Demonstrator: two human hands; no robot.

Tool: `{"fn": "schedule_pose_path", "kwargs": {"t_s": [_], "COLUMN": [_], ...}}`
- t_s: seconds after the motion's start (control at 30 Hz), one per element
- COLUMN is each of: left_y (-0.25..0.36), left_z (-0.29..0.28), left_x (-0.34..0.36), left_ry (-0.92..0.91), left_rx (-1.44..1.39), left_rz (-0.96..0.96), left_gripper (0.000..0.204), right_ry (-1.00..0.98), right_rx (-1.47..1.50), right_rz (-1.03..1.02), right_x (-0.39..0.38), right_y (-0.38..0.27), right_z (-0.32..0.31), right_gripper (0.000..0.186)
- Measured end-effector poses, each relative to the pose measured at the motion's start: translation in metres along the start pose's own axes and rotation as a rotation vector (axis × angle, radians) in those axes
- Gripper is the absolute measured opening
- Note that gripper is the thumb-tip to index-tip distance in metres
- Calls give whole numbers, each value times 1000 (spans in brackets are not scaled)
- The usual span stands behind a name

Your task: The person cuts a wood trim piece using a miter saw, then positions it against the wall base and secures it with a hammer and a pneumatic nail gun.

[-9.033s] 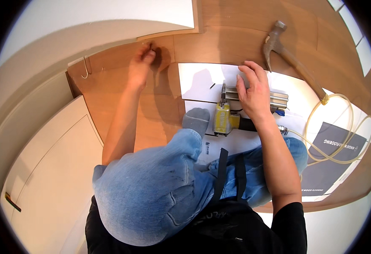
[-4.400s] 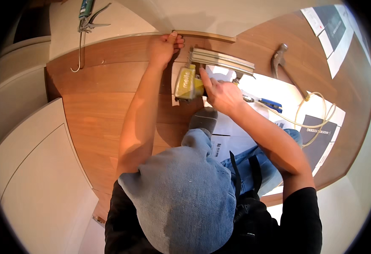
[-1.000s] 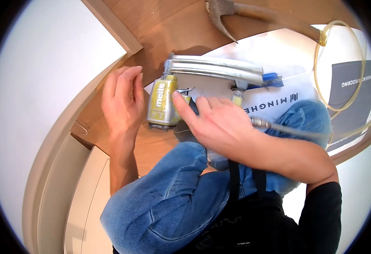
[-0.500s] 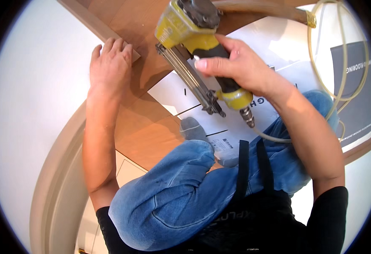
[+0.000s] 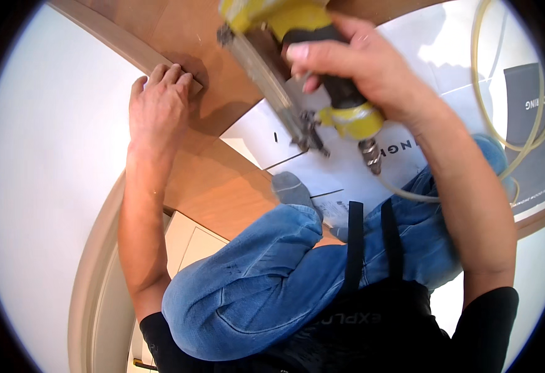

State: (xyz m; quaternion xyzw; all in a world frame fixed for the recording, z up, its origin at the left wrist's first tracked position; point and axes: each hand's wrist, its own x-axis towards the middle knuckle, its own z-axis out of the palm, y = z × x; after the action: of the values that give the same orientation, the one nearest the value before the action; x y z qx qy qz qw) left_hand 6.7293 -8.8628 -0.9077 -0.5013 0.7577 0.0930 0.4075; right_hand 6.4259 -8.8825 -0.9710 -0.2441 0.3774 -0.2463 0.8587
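Note:
My right hand (image 5: 375, 74) grips a yellow and black nail gun (image 5: 278, 18) by its dark handle, with fingers wrapped round it. The gun is raised over the floor, slightly blurred, its top cut off by the upper edge. Its long metal magazine slants down toward me. A metal coupling (image 5: 370, 155) joins the handle's base to an air hose (image 5: 409, 197). At the far left, my left hand (image 5: 158, 109) lies with bent fingers over the end of a brown baseboard (image 5: 114, 42) along the white wall. Its fingertips curl over the board's edge; the thumb is hidden.
White printed sheeting (image 5: 452, 68) covers part of the wood floor (image 5: 222, 177). Loops of the yellowish hose (image 5: 521, 149) lie at the right, over a grey printed panel (image 5: 521, 124). My bent legs in jeans (image 5: 241, 280) are close below. A door frame (image 5: 92, 261) curves at the left.
My right hand has carried the nail gun a little farther up and away from me. My left hand stays at the baseboard's end. The view has shifted slightly.

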Motion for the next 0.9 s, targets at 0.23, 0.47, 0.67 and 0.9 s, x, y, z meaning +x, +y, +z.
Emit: {"fn": "schedule_pose_path", "kwargs": {"t_s": [0.23, 0.47, 0.67, 0.9], "left_y": [5, 8, 9, 10], "left_z": [-6, -5, -6, -8], "left_x": [-6, -3, -4, -5], "left_ry": [113, 14, 95, 21], "left_rx": [-1, 91, 59, 117], "left_rz": [14, -22, 3, -28], "left_gripper": [21, 44, 31, 49], "right_ry": [-125, -118, -106, -154], "right_rx": [-76, -24, -69, 84], "right_rz": [110, 142, 207, 244], "right_x": [21, 30, 34, 37], "right_y": [33, 40, 33, 47], "right_z": [15, 14, 23, 19], "right_gripper": [38, 41, 43, 41]}}
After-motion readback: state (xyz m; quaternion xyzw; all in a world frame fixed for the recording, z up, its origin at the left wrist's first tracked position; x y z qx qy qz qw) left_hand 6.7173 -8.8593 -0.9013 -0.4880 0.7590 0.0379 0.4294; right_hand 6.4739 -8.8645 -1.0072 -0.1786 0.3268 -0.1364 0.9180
